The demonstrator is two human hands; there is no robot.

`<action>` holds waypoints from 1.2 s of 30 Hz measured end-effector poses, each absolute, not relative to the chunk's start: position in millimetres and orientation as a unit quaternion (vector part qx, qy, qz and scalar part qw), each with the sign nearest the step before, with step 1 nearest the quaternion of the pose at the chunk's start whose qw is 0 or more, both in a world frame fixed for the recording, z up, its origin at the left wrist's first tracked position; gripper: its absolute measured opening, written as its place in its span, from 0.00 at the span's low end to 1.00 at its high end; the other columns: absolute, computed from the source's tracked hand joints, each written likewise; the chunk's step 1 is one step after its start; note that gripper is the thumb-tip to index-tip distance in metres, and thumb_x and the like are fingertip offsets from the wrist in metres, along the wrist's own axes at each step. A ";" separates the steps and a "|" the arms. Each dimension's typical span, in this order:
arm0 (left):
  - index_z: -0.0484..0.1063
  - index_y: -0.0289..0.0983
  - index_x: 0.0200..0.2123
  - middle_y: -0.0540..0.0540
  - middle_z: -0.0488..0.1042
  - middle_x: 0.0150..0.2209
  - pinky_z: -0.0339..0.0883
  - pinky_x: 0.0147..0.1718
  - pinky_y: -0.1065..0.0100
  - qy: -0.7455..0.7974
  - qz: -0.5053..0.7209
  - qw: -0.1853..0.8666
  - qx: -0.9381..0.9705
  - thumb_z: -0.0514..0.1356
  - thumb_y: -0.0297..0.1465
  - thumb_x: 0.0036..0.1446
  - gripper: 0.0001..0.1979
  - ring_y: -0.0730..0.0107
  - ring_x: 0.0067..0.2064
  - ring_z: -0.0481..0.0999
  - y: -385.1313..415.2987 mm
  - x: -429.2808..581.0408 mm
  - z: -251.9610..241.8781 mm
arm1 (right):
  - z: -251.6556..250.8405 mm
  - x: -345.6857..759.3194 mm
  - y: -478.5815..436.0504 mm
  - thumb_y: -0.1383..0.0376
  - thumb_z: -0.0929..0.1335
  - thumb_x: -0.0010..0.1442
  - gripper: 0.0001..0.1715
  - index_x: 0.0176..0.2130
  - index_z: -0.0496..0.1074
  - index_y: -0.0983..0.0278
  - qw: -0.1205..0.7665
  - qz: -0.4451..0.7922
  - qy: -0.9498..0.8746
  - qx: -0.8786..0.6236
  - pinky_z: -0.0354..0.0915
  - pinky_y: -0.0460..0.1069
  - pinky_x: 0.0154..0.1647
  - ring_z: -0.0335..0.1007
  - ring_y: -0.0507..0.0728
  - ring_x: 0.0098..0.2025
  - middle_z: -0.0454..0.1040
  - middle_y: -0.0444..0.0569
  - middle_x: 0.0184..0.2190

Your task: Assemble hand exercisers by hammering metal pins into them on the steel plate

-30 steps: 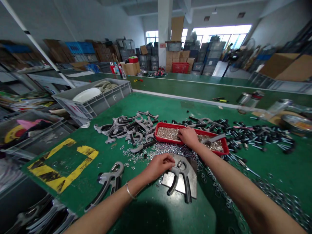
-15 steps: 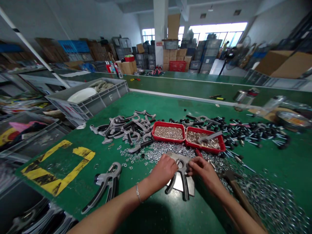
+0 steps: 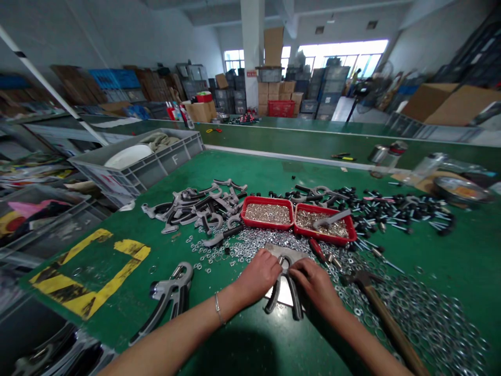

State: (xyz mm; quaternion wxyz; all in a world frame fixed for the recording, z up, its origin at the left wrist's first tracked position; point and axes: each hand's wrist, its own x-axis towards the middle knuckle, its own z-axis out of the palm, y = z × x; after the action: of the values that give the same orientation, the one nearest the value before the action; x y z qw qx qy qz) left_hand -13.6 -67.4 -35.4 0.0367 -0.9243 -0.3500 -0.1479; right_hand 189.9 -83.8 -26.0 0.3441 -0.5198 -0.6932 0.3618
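Note:
A grey and black hand grip strengthener point(image 3: 295, 298) lies on a flat metal plate point(image 3: 286, 296), its two handles pointing towards me. My left hand point(image 3: 260, 272) is closed on the left side of its head, beside a small metal spring or pin. From the right, my right hand point(image 3: 316, 284) has its thumb and fingers pinched at the head; any small part between them is hidden. Off to the left, another hand grip strengthener point(image 3: 172, 290) with a spring fitted rests on the green table point(image 3: 219, 334).
Two red trays point(image 3: 268, 226) of small metal parts stand beyond the plate, among scattered nuts point(image 3: 250, 245). Loose grey handles point(image 3: 195, 206) are piled left, black-headed bolts point(image 3: 403, 209) right. A screwdriver point(image 3: 316, 249), a hammer point(image 3: 385, 313) and many washers point(image 3: 438, 324) lie near my right arm.
My right hand has moved left and closed in on the head of the hand grip strengthener. My left hand stays at its left side. The view has shifted slightly.

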 end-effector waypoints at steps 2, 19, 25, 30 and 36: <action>0.72 0.33 0.35 0.43 0.71 0.34 0.62 0.45 0.56 -0.336 -0.139 0.041 -0.931 0.49 0.28 0.68 0.14 0.61 0.39 0.69 -67.5 -13.4 -32.5 | -29.3 187.7 -82.5 0.60 0.66 0.63 0.09 0.32 0.73 0.59 0.339 0.335 -0.722 -0.502 0.66 0.56 0.45 0.70 0.60 0.38 0.73 0.48 0.32; 0.73 0.34 0.35 0.44 0.73 0.35 0.64 0.46 0.60 -0.371 -0.137 -0.050 -0.917 0.53 0.29 0.66 0.10 0.61 0.41 0.70 -65.4 -14.9 -27.1 | -45.7 185.3 -83.9 0.62 0.62 0.68 0.11 0.40 0.72 0.60 0.284 0.201 -0.821 -0.453 0.69 0.55 0.47 0.71 0.60 0.43 0.73 0.52 0.39; 0.73 0.37 0.34 0.48 0.76 0.36 0.64 0.45 0.65 -0.492 -0.270 -0.224 -0.797 0.58 0.28 0.62 0.04 0.66 0.41 0.73 -57.0 -19.0 -17.4 | -43.7 179.5 -84.4 0.63 0.61 0.68 0.12 0.38 0.73 0.61 0.251 0.143 -0.836 -0.466 0.68 0.54 0.44 0.71 0.60 0.42 0.73 0.52 0.38; 0.76 0.36 0.34 0.46 0.78 0.36 0.64 0.44 0.65 -0.522 -0.211 -0.220 -0.796 0.57 0.27 0.60 0.07 0.64 0.41 0.75 -39.0 -13.0 -8.2 | -31.6 173.8 -83.3 0.69 0.60 0.68 0.13 0.36 0.72 0.63 0.141 0.009 -0.887 -0.440 0.65 0.49 0.32 0.69 0.58 0.35 0.72 0.51 0.35; 0.77 0.38 0.33 0.47 0.80 0.35 0.65 0.39 0.68 -0.529 -0.179 -0.224 -0.799 0.56 0.27 0.59 0.09 0.64 0.38 0.77 -27.6 -2.6 -13.6 | -33.1 175.4 -82.5 0.68 0.61 0.67 0.10 0.36 0.71 0.66 0.130 -0.015 -0.889 -0.438 0.63 0.49 0.31 0.67 0.57 0.33 0.70 0.51 0.34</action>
State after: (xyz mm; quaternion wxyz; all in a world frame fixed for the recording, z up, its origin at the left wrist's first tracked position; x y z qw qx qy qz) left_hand -2.6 -27.6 -13.6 -0.2243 -0.7988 -0.5287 -0.1788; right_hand 175.4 -82.5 -33.1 0.1304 -0.4378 -0.8894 -0.0145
